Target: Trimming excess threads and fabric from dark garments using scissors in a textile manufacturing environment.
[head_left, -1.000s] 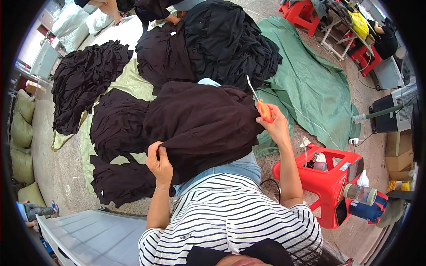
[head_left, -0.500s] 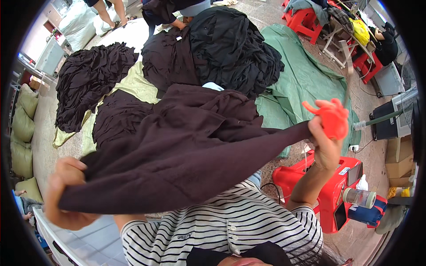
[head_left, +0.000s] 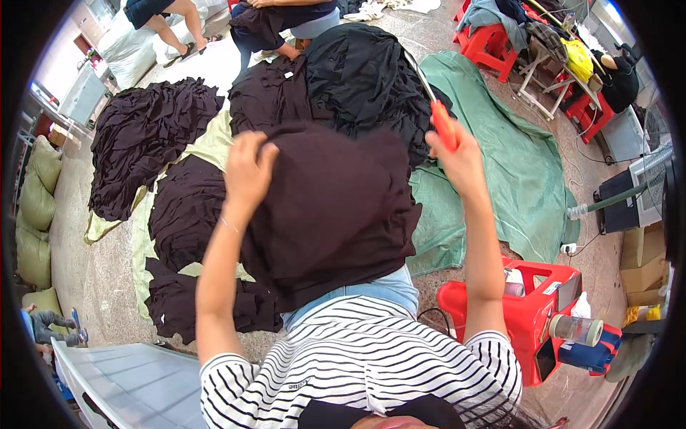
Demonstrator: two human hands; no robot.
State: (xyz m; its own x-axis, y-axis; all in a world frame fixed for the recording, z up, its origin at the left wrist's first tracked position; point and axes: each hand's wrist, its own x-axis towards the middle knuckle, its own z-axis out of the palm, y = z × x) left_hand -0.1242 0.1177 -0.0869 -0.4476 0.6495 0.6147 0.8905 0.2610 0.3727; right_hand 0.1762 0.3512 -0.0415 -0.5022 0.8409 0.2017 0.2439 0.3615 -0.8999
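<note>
A dark brown garment [head_left: 321,207] is spread over my lap, its far edge raised and slightly blurred. My left hand [head_left: 246,175] is at its upper left corner, fingers curled and closed on the cloth edge. My right hand [head_left: 457,161] is raised at the right, wrapped round the orange handle of scissors [head_left: 444,126]. Their thin metal blade points up and away, over a black cloth heap [head_left: 357,71]. The right hand appears apart from the garment.
Piles of dark brown cloth [head_left: 146,139] lie on the floor to the left. A green tarp [head_left: 493,143] spreads right of the black heap. A red plastic stool [head_left: 525,307] with a clear jar [head_left: 575,330] stands at my right. Another person [head_left: 282,21] sits at the far side.
The stretched brown garment has dropped back onto my lap. My left hand has moved inward and away from me; my right hand has moved inward, with the scissor blade now visible.
</note>
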